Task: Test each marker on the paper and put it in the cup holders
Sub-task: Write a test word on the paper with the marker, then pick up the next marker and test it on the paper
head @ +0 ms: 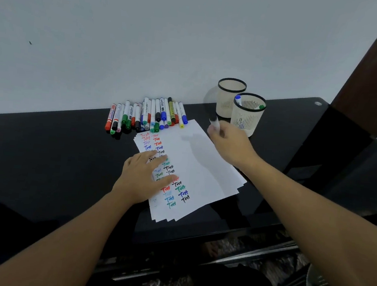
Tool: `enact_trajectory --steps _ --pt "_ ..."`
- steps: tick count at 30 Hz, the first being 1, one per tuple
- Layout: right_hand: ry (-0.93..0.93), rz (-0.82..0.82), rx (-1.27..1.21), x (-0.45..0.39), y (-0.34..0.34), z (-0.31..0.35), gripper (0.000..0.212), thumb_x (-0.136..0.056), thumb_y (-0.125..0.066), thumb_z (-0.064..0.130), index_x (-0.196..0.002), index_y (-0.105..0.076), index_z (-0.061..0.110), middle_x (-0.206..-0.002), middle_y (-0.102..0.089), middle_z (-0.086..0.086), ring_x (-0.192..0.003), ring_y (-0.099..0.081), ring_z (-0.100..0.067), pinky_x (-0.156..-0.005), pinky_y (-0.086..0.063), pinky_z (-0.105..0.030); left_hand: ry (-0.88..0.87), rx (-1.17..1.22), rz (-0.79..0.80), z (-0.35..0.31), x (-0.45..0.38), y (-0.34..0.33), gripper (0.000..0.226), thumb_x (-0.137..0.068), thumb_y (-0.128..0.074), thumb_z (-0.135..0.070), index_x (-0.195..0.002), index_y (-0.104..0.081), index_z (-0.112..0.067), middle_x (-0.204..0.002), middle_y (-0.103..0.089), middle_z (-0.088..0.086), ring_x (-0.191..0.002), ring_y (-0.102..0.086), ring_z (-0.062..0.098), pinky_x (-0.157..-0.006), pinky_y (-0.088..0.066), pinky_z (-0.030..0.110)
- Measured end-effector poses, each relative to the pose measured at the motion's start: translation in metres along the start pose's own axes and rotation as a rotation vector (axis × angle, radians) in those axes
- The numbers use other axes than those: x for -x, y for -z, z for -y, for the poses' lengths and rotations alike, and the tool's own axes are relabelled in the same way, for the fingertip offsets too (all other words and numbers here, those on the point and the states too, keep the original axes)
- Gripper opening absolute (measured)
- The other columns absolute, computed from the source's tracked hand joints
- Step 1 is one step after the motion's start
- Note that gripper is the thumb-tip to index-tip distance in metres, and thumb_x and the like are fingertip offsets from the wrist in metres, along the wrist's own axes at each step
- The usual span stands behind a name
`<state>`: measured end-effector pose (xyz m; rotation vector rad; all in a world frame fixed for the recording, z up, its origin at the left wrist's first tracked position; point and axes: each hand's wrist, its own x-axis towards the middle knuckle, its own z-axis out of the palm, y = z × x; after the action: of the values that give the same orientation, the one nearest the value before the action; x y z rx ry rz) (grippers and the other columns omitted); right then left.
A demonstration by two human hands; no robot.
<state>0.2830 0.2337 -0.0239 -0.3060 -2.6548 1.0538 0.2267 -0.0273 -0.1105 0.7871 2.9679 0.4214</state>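
The right hand pinches a black-capped marker just beside the nearer cup holder toward the counter's far right. The left hand lies flat, fingers straight, on the paper; the remaining markers lie along the far edge.
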Motion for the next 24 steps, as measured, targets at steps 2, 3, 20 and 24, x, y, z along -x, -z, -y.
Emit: enact_trajectory --steps 2,3,20,24 --pt "0.028 -0.074 0.02 -0.008 0.01 -0.002 0.042 -0.107 -0.044 0.036 -0.07 -0.045 0.016 -0.062 -0.05 0.003 -0.058 -0.045 -0.014 -0.056 -0.034 -0.033 -0.006 -0.007 -0.005 0.0 0.0 0.0 0.09 -0.077 -0.026 -0.094 -0.152 -0.033 -0.046 -0.161 -0.026 -0.01 -0.149 -0.017 0.015 -0.123 -0.009 0.047" --pt "0.03 -0.111 0.038 -0.011 0.016 -0.003 0.045 -0.107 -0.044 0.037 -0.067 -0.042 0.015 -0.059 -0.048 0.002 -0.055 -0.043 -0.014 -0.055 -0.033 -0.033 -0.007 -0.006 -0.012 0.001 -0.001 0.0 0.09 -0.077 -0.026 -0.095 -0.152 -0.033 -0.046 -0.161 -0.027 -0.011 -0.149 -0.017 0.015 -0.122 -0.009 0.047" --pt "-0.122 -0.315 0.106 -0.076 0.073 -0.028 0.025 -0.101 -0.058 0.038 -0.115 -0.052 0.018 -0.095 -0.068 -0.002 -0.092 -0.067 -0.026 -0.079 -0.058 -0.048 -0.009 0.001 -0.021 0.002 -0.003 0.0 0.097 -0.071 -0.02 -0.1 -0.151 -0.035 -0.047 -0.16 -0.028 -0.011 -0.148 -0.02 0.016 -0.122 -0.014 0.048" --pt "-0.165 -0.24 0.105 -0.079 0.072 -0.032 0.038 -0.095 -0.067 0.049 -0.114 -0.056 0.018 -0.1 -0.066 0.001 -0.091 -0.065 -0.02 -0.08 -0.056 -0.041 -0.008 0.004 -0.022 0.002 -0.003 0.0 0.096 -0.071 -0.021 -0.099 -0.151 -0.034 -0.047 -0.161 -0.028 -0.011 -0.148 -0.019 0.016 -0.122 -0.013 0.048"
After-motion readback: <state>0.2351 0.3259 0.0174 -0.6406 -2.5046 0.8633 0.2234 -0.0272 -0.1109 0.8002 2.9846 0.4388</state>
